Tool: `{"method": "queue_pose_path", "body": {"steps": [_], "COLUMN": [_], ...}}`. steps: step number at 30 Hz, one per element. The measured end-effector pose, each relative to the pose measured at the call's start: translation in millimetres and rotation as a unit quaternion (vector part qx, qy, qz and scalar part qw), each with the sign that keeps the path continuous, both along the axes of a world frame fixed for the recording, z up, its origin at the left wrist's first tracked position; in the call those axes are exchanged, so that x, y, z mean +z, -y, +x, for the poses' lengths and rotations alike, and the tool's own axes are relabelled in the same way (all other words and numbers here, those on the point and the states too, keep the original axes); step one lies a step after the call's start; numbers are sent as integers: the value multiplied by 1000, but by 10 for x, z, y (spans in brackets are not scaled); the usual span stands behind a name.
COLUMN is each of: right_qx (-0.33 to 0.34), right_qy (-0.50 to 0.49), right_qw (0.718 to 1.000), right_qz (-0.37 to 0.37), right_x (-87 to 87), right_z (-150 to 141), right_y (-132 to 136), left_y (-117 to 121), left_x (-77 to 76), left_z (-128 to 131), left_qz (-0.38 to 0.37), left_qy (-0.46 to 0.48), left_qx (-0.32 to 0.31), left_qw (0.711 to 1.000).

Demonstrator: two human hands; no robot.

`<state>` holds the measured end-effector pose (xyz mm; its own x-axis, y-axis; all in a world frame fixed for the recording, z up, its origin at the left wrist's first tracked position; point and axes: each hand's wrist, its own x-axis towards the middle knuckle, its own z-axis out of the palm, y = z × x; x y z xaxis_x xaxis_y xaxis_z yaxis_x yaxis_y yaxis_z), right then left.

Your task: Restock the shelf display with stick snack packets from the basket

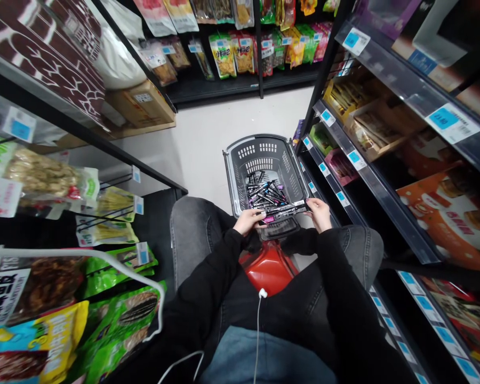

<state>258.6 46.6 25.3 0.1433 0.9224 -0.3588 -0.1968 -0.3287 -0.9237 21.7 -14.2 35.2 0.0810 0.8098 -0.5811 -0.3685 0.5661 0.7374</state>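
My left hand (249, 221) pinches one end of a long, thin black strip (285, 212) with pale markings. At the other end, the fingers of my right hand (319, 214) are closed on it. The strip lies level across the near rim of a grey plastic shopping basket (251, 151). A small pink patch shows beside my left fingertips; I cannot tell whether it belongs to the strip. Inside the basket is a loose pile of slim black sticks (267, 193) with some purple and blue parts, too small to name.
A red object (269, 269) is between my legs, with a white cable (258, 325) in front. Shelves of packaged snacks (224, 53) stand ahead, and more racks flank me. A cardboard box (144, 109) sits at the left. Pale floor (204, 138) surrounds the basket's far side.
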Motion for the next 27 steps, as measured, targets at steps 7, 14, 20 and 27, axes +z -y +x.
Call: {"method": "queue_pose_path", "body": {"steps": [7,14,20,27], "right_qx": [1,-105,-123,18], "right_qy": [-84,-74,-60,16], "right_qw": [995,991,991,999], "right_qz": [56,27,-9,42], "right_x": [153,134,108,-1], "right_z": [-344,-478,-276,-292], "right_y": [164,177,83,-34], "left_y": [17,51,39,-57], "left_x": [50,42,25,-63], "left_z": [57,125,122,-50], "left_qz": [31,69,58,70], "left_qy": [-1,-41,-57,-108], "left_qx": [-7,-77,-79,115], "left_qw": [999,994,994,985]}}
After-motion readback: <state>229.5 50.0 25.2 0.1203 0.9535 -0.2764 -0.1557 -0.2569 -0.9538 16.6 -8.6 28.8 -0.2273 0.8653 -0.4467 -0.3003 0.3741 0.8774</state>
